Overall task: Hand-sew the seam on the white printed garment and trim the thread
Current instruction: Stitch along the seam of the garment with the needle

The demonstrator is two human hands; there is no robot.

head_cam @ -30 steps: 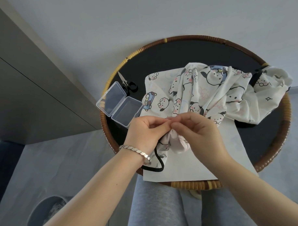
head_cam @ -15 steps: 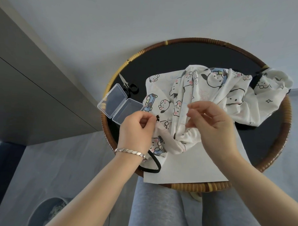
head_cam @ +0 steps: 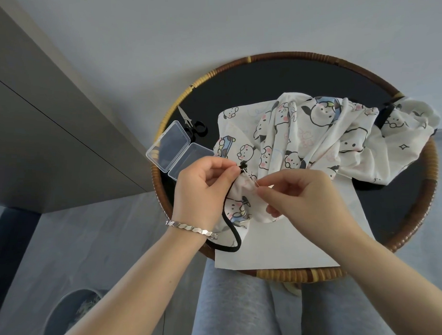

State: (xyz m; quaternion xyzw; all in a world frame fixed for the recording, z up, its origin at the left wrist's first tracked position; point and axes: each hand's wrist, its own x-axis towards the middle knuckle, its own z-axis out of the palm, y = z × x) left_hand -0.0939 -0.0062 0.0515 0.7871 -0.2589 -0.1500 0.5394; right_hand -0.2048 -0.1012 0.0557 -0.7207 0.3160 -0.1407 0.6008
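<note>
Left hand [head_cam: 204,191], fingers curled, pinches bunched near edge of white cartoon-printed fabric garment [head_cam: 303,135]. Right hand [head_cam: 306,198] thumb and forefinger pinch thin silver needle [head_cam: 254,181], long axis slanting up-left toward left fingertips. Garment lies spread rightward across round black rattan-rimmed tray [head_cam: 294,55].

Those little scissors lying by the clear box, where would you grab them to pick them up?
Take the scissors by their black loop handles, coming straight down from above. They lie flat on the tray, blades pointing away to the far left, loops at the near end. The open clear box crowds their near side.
</note>
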